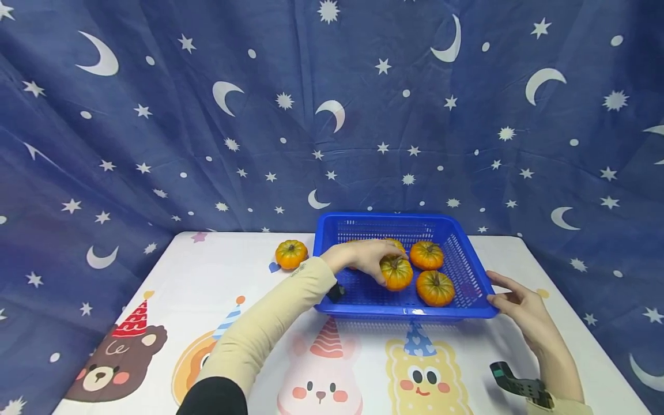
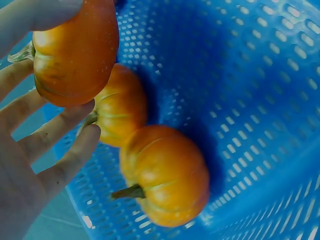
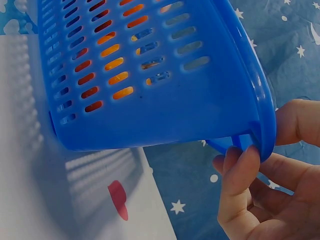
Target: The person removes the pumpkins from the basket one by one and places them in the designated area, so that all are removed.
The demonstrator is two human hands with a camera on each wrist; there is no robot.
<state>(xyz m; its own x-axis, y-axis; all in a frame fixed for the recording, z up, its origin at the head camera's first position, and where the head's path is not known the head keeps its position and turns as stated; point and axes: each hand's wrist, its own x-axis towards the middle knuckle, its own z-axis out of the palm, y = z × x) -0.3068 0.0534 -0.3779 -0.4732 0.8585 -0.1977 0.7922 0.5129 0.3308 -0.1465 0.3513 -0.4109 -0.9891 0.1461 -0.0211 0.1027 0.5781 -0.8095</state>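
Observation:
My left hand (image 1: 367,257) reaches into a blue plastic basket (image 1: 404,312) and grips a small orange pumpkin (image 1: 397,274) between thumb and fingers. In the left wrist view that same pumpkin (image 2: 75,60) is close to the camera, its stem toward the palm. Two more pumpkins lie on the basket's right side, one at the back (image 1: 427,255) and one at the front (image 1: 435,288). Others behind my left hand are partly hidden. With thumb and fingers, my right hand (image 3: 270,185) pinches the basket's rim (image 3: 267,120) at its front right corner.
Outside the basket, left of it, another pumpkin (image 1: 291,254) sits on the white table (image 1: 228,259) with printed cartoon animals. A dark blue curtain (image 1: 280,115) with moons and stars hangs behind. My left forearm crosses the table's middle.

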